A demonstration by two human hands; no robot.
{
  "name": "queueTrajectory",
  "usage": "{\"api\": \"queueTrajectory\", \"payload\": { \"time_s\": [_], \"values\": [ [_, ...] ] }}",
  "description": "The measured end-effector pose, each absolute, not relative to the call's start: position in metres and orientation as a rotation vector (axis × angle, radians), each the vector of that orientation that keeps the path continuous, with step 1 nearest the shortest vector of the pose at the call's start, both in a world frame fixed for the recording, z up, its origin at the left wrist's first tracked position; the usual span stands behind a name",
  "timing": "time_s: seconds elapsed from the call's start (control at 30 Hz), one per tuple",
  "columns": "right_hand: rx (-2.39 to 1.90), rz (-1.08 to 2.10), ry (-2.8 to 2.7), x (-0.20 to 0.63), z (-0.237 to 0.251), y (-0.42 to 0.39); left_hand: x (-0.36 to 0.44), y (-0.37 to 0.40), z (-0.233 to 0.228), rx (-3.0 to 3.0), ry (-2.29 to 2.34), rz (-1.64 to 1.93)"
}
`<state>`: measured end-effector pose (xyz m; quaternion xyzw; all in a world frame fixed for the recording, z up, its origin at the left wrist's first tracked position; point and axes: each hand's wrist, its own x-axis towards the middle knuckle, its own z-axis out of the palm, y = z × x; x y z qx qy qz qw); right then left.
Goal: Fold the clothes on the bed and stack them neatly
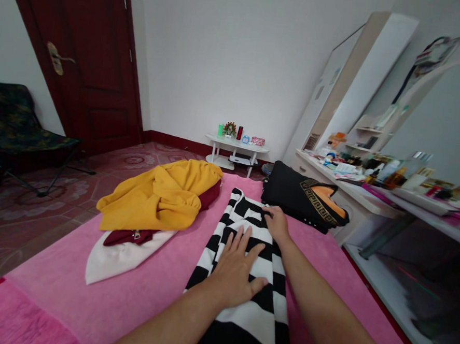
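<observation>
A black-and-white striped garment lies in a long narrow shape, folded lengthwise, on a pink bed cover. Flat on top of it rests my left hand, fingers spread and thumb out to the right. My right hand is at the garment's upper right edge, its fingers bent and closed on the cloth there. The near end of the garment runs out of view at the bottom.
Left of the garment is a pile with a yellow garment on top, dark red and white cloth under it. Folded black clothing lies beyond my right hand. A cluttered dressing table stands right, a low white stand behind, a camouflage chair left.
</observation>
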<state>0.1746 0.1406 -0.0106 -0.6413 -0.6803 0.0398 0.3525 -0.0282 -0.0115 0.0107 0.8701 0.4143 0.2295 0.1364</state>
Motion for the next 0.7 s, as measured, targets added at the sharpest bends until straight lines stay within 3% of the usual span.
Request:
{"api": "queueTrajectory", "payload": {
  "time_s": [0.17, 0.27, 0.7],
  "values": [
    [-2.034, -0.116, -1.886, 0.172, -0.019, 0.131, -0.025, -0.005, 0.003, 2.475, 1.289, 0.592],
    [-2.174, -0.016, -1.966, 0.171, -0.018, 0.130, -0.026, -0.002, 0.002, 2.491, 1.268, 0.544],
    [-2.122, 0.148, -2.072, 0.179, -0.016, 0.036, -0.036, -0.010, 0.010, 2.569, 1.150, 0.357]
  ]
}}
